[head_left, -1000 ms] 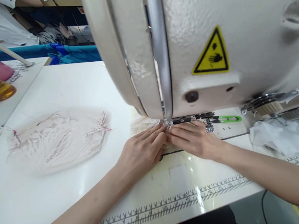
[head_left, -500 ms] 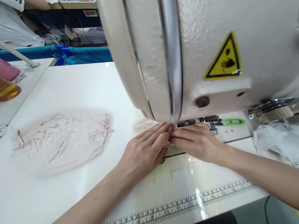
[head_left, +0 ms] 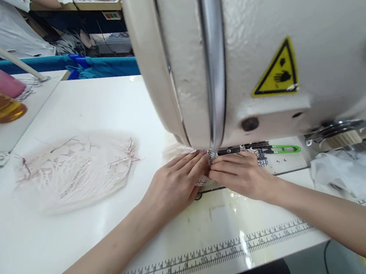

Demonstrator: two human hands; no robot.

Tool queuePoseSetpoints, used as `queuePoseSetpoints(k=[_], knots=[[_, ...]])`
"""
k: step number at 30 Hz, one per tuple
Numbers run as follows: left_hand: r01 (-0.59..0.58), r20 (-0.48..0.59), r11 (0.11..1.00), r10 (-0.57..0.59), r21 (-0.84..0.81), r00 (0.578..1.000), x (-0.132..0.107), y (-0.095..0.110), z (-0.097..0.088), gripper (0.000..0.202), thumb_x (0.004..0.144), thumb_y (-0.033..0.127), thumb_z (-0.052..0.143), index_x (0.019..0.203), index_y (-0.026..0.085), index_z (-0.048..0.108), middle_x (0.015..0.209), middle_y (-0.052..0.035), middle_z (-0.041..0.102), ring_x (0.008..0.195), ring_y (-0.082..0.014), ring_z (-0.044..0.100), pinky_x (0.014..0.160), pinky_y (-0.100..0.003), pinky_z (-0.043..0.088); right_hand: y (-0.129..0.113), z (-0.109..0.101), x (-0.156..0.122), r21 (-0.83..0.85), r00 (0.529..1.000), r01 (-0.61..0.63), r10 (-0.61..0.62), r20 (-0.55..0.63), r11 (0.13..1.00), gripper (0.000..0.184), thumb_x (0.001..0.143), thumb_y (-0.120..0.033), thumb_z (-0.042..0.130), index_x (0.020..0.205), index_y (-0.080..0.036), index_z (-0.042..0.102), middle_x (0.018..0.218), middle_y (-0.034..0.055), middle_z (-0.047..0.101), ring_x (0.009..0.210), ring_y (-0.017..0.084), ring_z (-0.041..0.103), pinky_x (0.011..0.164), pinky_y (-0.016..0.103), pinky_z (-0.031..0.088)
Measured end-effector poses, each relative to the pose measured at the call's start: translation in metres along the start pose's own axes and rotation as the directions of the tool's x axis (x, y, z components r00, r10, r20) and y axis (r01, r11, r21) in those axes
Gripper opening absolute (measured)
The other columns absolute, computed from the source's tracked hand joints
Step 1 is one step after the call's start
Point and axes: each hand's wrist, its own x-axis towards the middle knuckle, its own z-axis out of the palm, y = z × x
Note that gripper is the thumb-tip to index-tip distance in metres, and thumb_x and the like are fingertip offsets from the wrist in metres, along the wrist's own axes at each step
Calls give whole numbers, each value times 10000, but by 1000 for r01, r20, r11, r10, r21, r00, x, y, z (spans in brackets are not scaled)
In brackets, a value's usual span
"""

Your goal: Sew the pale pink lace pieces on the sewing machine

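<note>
Left hand [head_left: 174,179] and right hand [head_left: 241,174] touch pale lace fabric [head_left: 201,181] under bulky off-white sewing machine [head_left: 256,24]; fingers extended, can't tell if gripping.

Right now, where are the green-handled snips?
In the head view, the green-handled snips lie right of centre under the sewing machine, just beyond the person's right hand and left of the crumpled white cloth.

Pale, openwork lace [head_left: 211,155] lies beneath the sewing-machine head [head_left: 188,66].
</note>
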Motion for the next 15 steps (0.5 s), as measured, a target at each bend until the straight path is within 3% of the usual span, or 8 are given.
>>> queuePoseSetpoints(k=[15], knots=[[-13, 8, 994, 12, 108, 1000, 2, 8, -1, 363, 864, 192, 478, 1162, 49, 627, 1210, -129, 653, 1082, -265, 647, 899, -407, 565, 10, -7, -4, 47, 997, -5, 1, 76, 999, 266, 897, -28, 456, 964, -201, 647, 1006, 10, 690, 918, 130, 613, 764, 275, 481]])
